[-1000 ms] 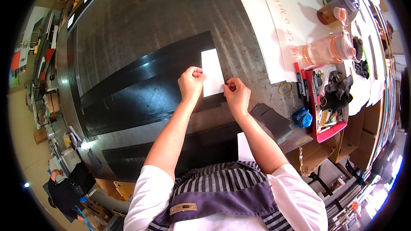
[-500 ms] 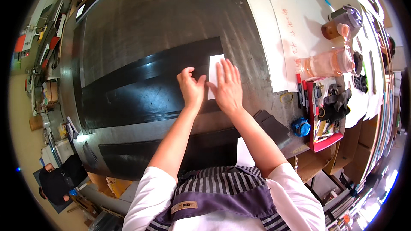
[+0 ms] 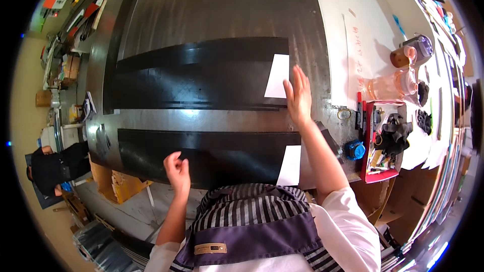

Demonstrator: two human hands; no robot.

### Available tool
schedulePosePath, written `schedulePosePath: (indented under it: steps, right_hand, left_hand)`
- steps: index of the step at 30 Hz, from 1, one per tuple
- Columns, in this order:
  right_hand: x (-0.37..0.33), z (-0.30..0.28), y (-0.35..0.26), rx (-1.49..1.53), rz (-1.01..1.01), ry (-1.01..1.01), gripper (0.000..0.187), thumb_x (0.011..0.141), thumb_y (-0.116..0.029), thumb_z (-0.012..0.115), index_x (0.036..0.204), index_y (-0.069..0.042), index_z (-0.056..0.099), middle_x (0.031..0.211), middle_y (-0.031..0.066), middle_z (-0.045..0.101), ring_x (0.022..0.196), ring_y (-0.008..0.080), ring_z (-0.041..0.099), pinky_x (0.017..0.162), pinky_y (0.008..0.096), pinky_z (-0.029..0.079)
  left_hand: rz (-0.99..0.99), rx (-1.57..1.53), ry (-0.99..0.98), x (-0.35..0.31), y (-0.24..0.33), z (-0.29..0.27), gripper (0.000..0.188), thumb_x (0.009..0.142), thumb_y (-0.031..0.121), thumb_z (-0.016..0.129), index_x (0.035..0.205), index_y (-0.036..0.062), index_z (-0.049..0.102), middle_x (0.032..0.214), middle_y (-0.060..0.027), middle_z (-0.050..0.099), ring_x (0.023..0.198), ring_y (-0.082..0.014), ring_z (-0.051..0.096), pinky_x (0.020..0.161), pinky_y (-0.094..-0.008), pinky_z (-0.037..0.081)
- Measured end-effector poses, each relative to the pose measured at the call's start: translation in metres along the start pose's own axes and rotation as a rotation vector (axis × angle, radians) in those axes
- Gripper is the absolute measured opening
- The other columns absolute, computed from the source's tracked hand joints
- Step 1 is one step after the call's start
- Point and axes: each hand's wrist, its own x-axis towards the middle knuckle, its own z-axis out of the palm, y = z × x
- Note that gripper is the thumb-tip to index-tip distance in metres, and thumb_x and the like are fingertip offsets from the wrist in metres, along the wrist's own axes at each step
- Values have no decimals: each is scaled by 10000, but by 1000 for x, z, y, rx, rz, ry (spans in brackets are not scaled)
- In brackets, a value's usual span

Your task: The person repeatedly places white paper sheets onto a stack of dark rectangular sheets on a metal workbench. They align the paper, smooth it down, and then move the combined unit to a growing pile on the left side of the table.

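My right hand point(image 3: 300, 98) is flat with its fingers stretched, beside the right end of a long black sheet point(image 3: 201, 78). Its thumb is close to a white four-sided piece point(image 3: 278, 76) lying on that end. My left hand point(image 3: 177, 172) hovers at the near side with loosely curled fingers, the thumb apart and nothing visible in it. Below it is a second long black sheet point(image 3: 227, 158) along the near table edge. Another white piece point(image 3: 290, 165) lies on that sheet's right end, next to my right forearm.
On the right are a red-rimmed box point(image 3: 385, 143) of tools and dark cloth, markers point(image 3: 359, 113), a blue round object point(image 3: 354, 149) and a pink bottle point(image 3: 393, 86). Dark pieces point(image 3: 327, 138) lie under my right forearm. Another person point(image 3: 58, 168) is at the far left.
My left hand has drawn back toward me and leftward. My right hand has come off the far white piece to its right side. The view has shifted too.
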Motion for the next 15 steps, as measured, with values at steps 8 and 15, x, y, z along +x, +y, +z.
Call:
schedulePosePath:
  steps: [8,15]
  right_hand:
    - [-201,-22,-99,145,-315,-659,442,787,-148,715,1188,-21,581,1069,155,567,988,339,557,862,428,468]
    - [-255,1,-160,72,-382,-682,331,786,-97,686,1102,-19,626,1039,120,564,955,307,551,812,406,454]
  left_hand:
    - [11,-7,-291,-107,-18,-12,290,812,-37,626,1084,61,609,1098,-108,511,775,-182,590,657,-281,516]
    - [-7,-140,-362,-128,-83,-80,244,847,23,634,1090,50,630,1107,-90,545,837,-200,634,705,-309,542]
